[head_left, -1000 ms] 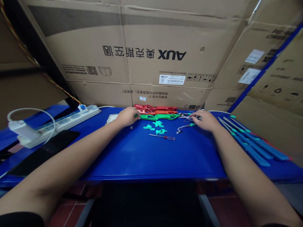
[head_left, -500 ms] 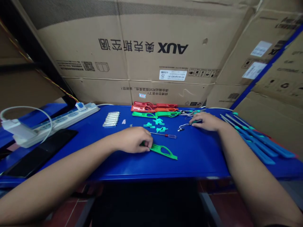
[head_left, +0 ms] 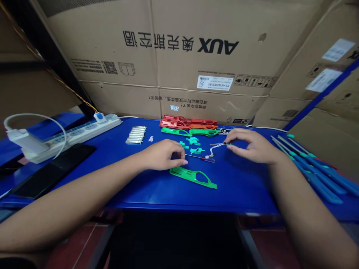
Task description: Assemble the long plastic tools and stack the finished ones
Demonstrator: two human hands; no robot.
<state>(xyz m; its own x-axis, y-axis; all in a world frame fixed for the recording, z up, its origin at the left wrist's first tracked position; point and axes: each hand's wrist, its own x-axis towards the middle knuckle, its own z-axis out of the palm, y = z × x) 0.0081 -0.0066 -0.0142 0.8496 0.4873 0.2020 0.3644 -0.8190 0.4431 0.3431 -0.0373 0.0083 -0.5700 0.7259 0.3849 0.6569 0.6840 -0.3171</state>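
Observation:
A small part with thin wires (head_left: 212, 148) is pinched between the thumb and fingers of my right hand (head_left: 246, 145), lifted a little off the blue table. My left hand (head_left: 165, 155) is over the table with thumb and fingers apart and nothing seen between them. Just below it lies a green plastic shell (head_left: 187, 175) with an oval opening. A screwdriver (head_left: 206, 159) with a clear handle and red collar rests between my hands. Several teal plastic pieces (head_left: 197, 150) lie behind it, one partly covered by my left fingers.
Red shells (head_left: 174, 121) and green shells (head_left: 204, 132) line the back by the cardboard (head_left: 134, 101). Several clear tubes (head_left: 136, 135) lie at left, near a power strip (head_left: 75, 133) and a black phone-like slab (head_left: 53, 170). Blue-handled tools (head_left: 316, 173) lie at right.
My left hand has let go of the green shell and risen slightly, its fingers parting. My right hand has picked up the wired part from the table. The view has shifted a little.

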